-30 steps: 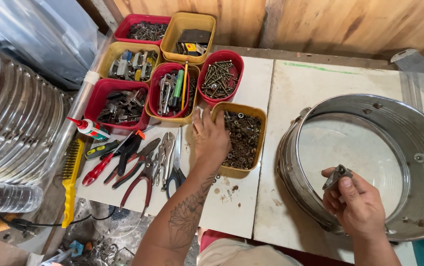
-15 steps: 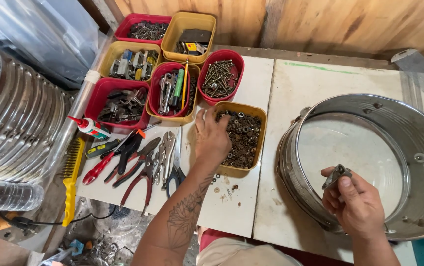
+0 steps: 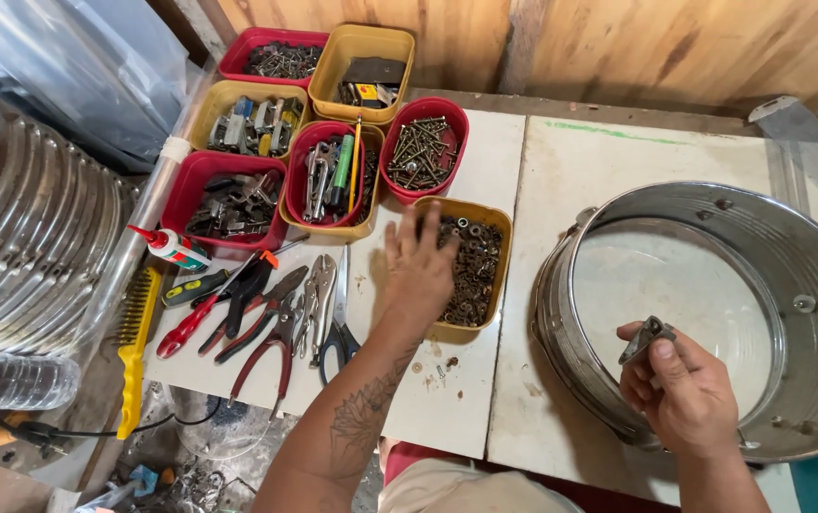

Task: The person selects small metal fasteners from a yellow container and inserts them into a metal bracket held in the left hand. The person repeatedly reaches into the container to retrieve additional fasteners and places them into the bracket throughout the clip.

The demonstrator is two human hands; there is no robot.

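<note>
wooden planks backed a white counter (image 3: 456,399) where a metal drum shell (image 3: 813,275) lay unfitted, the left hand (image 3: 418,271) spread loose-fingered in a yellow tray of nuts (image 3: 475,271), the right hand (image 3: 680,394) pinching a small metal bracket (image 3: 645,340).

A white bench (image 3: 561,190) of two flat panels, stained and scuffed, with a green streak near its far edge, stands against a wall of warm, vertical wooden planks (image 3: 618,43) in even daylight. At its left side sit clear plastic sheeting (image 3: 57,66) and ribbed metal ducting (image 3: 19,247); the floor (image 3: 190,446) below is grey and littered with scraps and a dark cable.
</note>
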